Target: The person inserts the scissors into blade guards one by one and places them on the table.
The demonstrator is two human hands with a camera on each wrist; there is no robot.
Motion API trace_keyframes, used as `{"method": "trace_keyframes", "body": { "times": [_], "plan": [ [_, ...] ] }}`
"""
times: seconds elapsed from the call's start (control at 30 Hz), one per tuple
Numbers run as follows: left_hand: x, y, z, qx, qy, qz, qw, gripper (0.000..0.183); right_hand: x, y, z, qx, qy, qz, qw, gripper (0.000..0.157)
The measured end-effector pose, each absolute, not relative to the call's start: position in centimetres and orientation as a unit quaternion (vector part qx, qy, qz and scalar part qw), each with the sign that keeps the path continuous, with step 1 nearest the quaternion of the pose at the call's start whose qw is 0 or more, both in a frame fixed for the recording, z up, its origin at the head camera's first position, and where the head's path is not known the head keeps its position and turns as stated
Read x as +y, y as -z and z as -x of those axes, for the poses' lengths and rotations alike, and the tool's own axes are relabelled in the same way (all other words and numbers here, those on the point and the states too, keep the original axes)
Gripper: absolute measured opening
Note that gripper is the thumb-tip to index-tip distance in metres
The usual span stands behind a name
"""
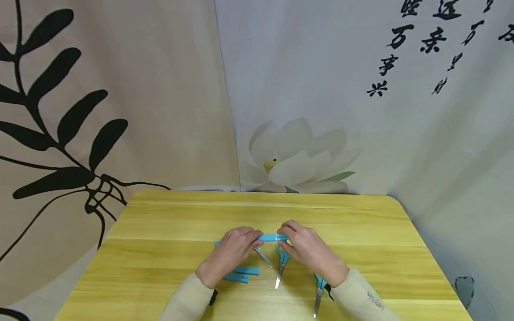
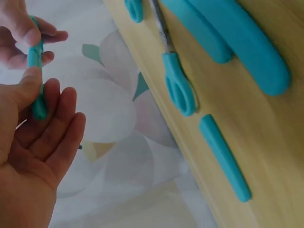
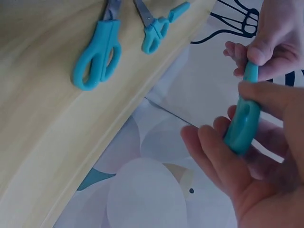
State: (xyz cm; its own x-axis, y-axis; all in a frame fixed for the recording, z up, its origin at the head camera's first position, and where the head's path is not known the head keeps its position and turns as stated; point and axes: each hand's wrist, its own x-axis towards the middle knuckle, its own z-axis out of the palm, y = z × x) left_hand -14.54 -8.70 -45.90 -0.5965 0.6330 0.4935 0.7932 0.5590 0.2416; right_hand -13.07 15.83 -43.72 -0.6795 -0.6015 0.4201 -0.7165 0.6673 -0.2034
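Observation:
Between the two hands is a pair of blue-handled scissors (image 3: pixel 242 126) with a blue blade cover (image 1: pixel 268 237) over the blades. My left hand (image 1: pixel 237 247) pinches the cover's end between thumb and fingers. At the other end my right hand (image 1: pixel 305 245) pinches the handle, its other fingers loosely extended in the right wrist view. Both hands are raised above the table. Below them lie blue-handled scissors (image 1: pixel 283 263), blades pointing toward me. Another pair (image 1: pixel 263 256) lies partly hidden behind the left hand, and a third pair (image 1: pixel 318 292) is partly covered by the right wrist.
Two blue blade covers (image 1: pixel 246 270) lie side by side by the left forearm. One more slim cover (image 2: pixel 225 159) rests near the far scissors, mostly hidden by the left hand in the head view. The wooden table (image 1: pixel 160 214) ends at a printed curtain (image 1: pixel 180 111).

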Motion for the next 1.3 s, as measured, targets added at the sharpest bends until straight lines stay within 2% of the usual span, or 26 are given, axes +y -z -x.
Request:
{"method": "trace_keyframes", "body": {
  "times": [0.33, 0.8, 1.07, 1.3],
  "plan": [
    [-9.0, 46.1, 15.1, -0.851, 0.235, 0.428, 0.192, 0.016, 14.5, 44.2, 13.0, -0.901, -0.177, -0.356, 0.173, 0.022],
    [-8.6, 46.2, 14.8, -0.882, 0.204, 0.396, 0.152, 0.018, 15.2, 45.4, 13.4, -0.9, -0.182, -0.353, 0.177, 0.025],
    [-9.1, 46.3, 14.9, -0.915, 0.219, 0.329, 0.075, 0.063, 16.5, 46.2, 14.4, -0.922, -0.173, -0.311, 0.149, 0.029],
    [-11.3, 46.6, 15.1, -0.927, 0.223, 0.292, 0.076, 0.066, 18.7, 47.1, 16.0, -0.935, -0.196, -0.267, 0.126, 0.027]
  ]
}}
